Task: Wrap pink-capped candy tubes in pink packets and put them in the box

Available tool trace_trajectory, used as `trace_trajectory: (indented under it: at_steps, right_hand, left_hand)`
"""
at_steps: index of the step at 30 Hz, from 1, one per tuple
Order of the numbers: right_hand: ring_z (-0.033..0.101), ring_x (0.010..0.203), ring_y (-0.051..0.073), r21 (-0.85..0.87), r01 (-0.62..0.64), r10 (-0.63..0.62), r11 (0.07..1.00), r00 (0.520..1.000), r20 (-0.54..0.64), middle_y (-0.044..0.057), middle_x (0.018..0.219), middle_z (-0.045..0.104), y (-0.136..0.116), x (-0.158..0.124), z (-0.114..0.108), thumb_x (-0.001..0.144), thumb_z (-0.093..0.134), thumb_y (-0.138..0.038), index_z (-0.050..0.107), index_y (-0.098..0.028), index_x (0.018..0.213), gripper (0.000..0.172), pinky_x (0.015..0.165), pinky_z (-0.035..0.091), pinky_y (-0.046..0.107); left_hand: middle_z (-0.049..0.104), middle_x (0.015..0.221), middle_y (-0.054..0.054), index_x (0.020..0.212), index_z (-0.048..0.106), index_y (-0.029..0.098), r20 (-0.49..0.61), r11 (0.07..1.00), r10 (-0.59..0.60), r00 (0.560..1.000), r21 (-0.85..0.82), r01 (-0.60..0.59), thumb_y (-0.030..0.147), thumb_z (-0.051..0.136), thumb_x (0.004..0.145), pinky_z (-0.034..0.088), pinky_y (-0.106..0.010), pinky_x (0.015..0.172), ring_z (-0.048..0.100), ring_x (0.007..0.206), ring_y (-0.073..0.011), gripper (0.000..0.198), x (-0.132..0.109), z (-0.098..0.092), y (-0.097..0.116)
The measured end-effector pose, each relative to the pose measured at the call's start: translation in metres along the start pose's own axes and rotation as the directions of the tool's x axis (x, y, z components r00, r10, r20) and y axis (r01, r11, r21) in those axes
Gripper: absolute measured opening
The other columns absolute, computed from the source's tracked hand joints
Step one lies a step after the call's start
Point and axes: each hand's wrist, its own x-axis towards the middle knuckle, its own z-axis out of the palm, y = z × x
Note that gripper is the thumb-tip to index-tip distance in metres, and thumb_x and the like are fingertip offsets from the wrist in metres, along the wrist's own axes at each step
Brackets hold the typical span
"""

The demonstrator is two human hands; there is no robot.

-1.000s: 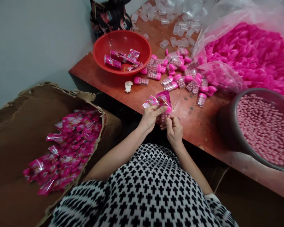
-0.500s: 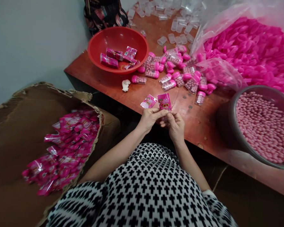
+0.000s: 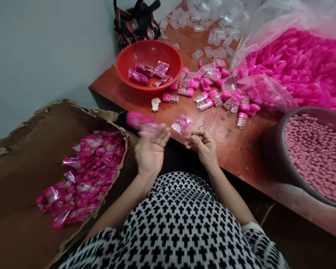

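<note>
My left hand (image 3: 150, 151) is palm up over the gap between table and box, fingers stretched and apart. Just beyond its fingers is a pink-wrapped sachet (image 3: 140, 121), smeared by motion; it seems to be leaving the hand. My right hand (image 3: 203, 145) is over the table's front edge, thumb and fingers curled together with nothing visible in them. Left of it on the table lies a flat pink printed sachet (image 3: 181, 124). The cardboard box (image 3: 19, 179) at the lower left holds a heap of filled pink sachets (image 3: 85, 175).
A red bowl (image 3: 121, 76) with several pink packets stands at the table's far left. Small candy bottles (image 3: 186, 92) with pink caps lie mid-table, clear cups (image 3: 197, 54) behind them. To the right are a bag of pink caps (image 3: 294, 71) and a tub (image 3: 281, 149) of pink beads.
My hands have come apart. The left has swung left toward the box with the pink sachet, which now blurs past its fingers. The right stays near the table edge. The view has shifted slightly.
</note>
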Motion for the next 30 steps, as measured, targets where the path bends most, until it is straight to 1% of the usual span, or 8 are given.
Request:
trace_trajectory:
  at_steps: [3,5,8,10,12,20,26,30]
  right_hand:
    - [0.065,0.055,0.009,-0.060,0.008,-0.012,0.998,0.998,-0.068,-0.002,0.073,0.070,0.001,0.001,-0.011,0.078,0.067,-0.041,0.057,-0.020,0.088,0.025,0.052,0.056,0.022]
    - [0.063,0.052,0.009,-0.095,-0.008,-0.002,0.995,0.995,-0.104,-0.002,0.070,0.068,0.003,0.001,-0.016,0.078,0.067,-0.042,0.057,-0.019,0.087,0.026,0.050,0.054,0.021]
    - [0.061,0.051,0.008,-0.148,-0.023,0.009,0.989,0.995,-0.096,-0.003,0.069,0.067,0.003,-0.001,-0.018,0.079,0.066,-0.042,0.057,-0.020,0.086,0.025,0.050,0.052,0.020]
    - [0.061,0.051,0.008,-0.185,-0.030,0.016,0.982,0.997,-0.074,-0.003,0.069,0.066,0.002,-0.003,-0.016,0.079,0.065,-0.042,0.058,-0.019,0.085,0.024,0.051,0.052,0.021]
    - [0.060,0.051,0.008,-0.216,-0.040,0.028,0.976,0.998,-0.060,-0.003,0.068,0.066,0.002,-0.004,-0.015,0.080,0.065,-0.041,0.058,-0.019,0.084,0.023,0.051,0.052,0.021]
    - [0.062,0.055,0.008,-0.219,-0.034,0.029,0.975,0.999,-0.025,-0.002,0.070,0.066,0.003,0.014,-0.013,0.079,0.065,-0.041,0.059,-0.020,0.082,0.023,0.053,0.050,0.020]
    - [0.061,0.056,0.008,-0.234,-0.005,0.004,0.972,1.000,-0.003,-0.002,0.070,0.066,-0.001,0.009,-0.010,0.078,0.065,-0.043,0.059,-0.019,0.081,0.024,0.053,0.049,0.020]
    - [0.060,0.055,0.009,-0.252,-0.020,0.019,0.967,1.000,-0.007,-0.002,0.069,0.065,0.001,0.006,-0.013,0.077,0.065,-0.046,0.058,-0.019,0.081,0.028,0.052,0.049,0.021]
  left_hand:
    - [0.073,0.100,-0.008,0.109,0.066,0.022,-0.105,0.976,0.194,0.975,0.123,-0.181,0.072,0.044,0.077,0.052,-0.040,0.089,0.069,0.094,-0.0224,0.064,0.013,-0.021,0.011]
    - [0.069,0.112,-0.010,0.116,0.064,0.022,0.023,0.895,0.244,0.970,0.379,-0.234,0.065,0.051,0.079,0.047,-0.042,0.097,0.065,0.106,-0.0242,0.058,0.028,-0.028,0.001]
    - [0.059,0.131,-0.009,0.112,0.068,0.023,0.387,0.463,0.221,0.895,0.766,-0.445,0.047,0.068,0.075,0.030,-0.045,0.112,0.047,0.129,-0.0266,0.044,0.055,-0.027,-0.030]
    - [0.059,0.132,-0.008,0.108,0.070,0.024,0.489,0.192,0.164,0.857,0.836,-0.514,0.038,0.069,0.077,0.020,-0.051,0.115,0.041,0.134,-0.0288,0.034,0.069,-0.021,-0.047]
    - [0.060,0.130,-0.006,0.103,0.072,0.026,0.517,0.049,0.145,0.844,0.848,-0.528,0.034,0.066,0.079,0.016,-0.054,0.115,0.040,0.134,-0.0299,0.026,0.078,-0.016,-0.058]
    - [0.069,0.114,0.000,0.091,0.074,0.027,0.532,-0.017,0.262,0.805,0.837,-0.547,0.036,0.055,0.087,0.020,-0.050,0.115,0.050,0.125,-0.0247,0.021,0.083,-0.014,-0.073]
    - [0.066,0.121,-0.001,0.100,0.072,0.027,0.587,-0.034,0.215,0.781,0.803,-0.595,0.040,0.061,0.083,0.020,-0.052,0.115,0.047,0.129,-0.0266,0.024,0.078,-0.016,-0.071]
    - [0.069,0.115,0.000,0.092,0.074,0.028,0.545,-0.010,0.240,0.803,0.829,-0.559,0.036,0.059,0.084,0.019,-0.052,0.115,0.048,0.128,-0.0255,0.018,0.079,-0.014,-0.072]
